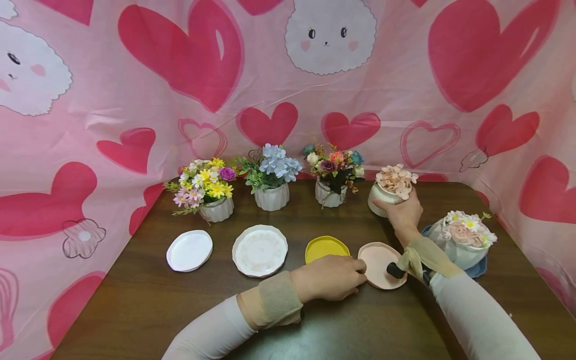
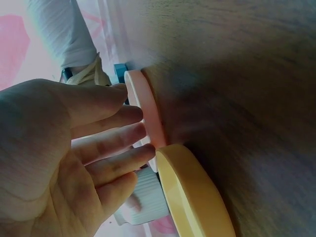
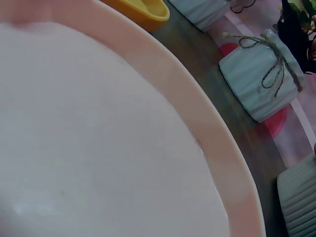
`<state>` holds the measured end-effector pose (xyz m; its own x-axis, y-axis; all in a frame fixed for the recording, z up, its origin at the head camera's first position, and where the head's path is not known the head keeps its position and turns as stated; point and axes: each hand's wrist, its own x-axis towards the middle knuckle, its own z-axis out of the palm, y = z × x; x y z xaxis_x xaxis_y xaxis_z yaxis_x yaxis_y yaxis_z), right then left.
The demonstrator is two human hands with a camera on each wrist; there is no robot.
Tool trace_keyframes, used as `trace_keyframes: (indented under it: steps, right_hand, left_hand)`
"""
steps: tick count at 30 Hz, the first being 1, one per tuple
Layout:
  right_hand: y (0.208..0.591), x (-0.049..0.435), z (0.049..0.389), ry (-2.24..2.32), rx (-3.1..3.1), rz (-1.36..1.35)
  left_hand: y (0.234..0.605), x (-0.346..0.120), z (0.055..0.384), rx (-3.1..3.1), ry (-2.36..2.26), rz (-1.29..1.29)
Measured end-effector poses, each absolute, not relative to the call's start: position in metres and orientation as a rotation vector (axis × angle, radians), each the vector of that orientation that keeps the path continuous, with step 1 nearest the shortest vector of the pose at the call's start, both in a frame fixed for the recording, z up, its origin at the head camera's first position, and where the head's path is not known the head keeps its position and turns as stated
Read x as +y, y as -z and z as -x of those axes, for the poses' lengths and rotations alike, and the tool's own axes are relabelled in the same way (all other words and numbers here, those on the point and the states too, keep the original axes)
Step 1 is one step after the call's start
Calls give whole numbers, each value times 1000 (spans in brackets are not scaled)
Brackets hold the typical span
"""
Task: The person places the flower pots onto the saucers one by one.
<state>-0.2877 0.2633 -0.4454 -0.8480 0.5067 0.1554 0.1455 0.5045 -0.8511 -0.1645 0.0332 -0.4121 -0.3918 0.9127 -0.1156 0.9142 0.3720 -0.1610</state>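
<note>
Grips peach-flower pot [image 1: 379,201] with right hand [image 1: 403,215], thumb round near side, behind pink tray [image 1: 375,260]. Holds left hand [image 1: 330,277] empty, fingers relaxed, slightly spread, by pink tray and yellow tray [image 1: 327,246]; can't tell if touching.

Room at lower left: a wide stretch of table [image 1: 121,320] lets a hand through beneath the small white tray [image 1: 189,251]! Mid-frame, a lane runs between the trays and the blue-flowered pot [image 1: 272,198], and it's blocked at right by the right hand [image 1: 405,212] gripping the peach-flowered pot [image 1: 379,199]. The left hand [image 1: 330,277] bars the near side of the yellow tray [image 1: 326,246]. Far right, the daisy pot [image 1: 456,250] crowds the right sleeve [image 1: 477,310], leaving little passage there.
</note>
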Motion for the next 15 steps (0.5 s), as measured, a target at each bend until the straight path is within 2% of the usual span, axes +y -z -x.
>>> trace_keyframes:
  steps: [15]
  right_hand:
    - [440, 263, 282, -1313, -2375, 547]
  left_hand:
    - [412, 32, 164, 2587, 285, -1728]
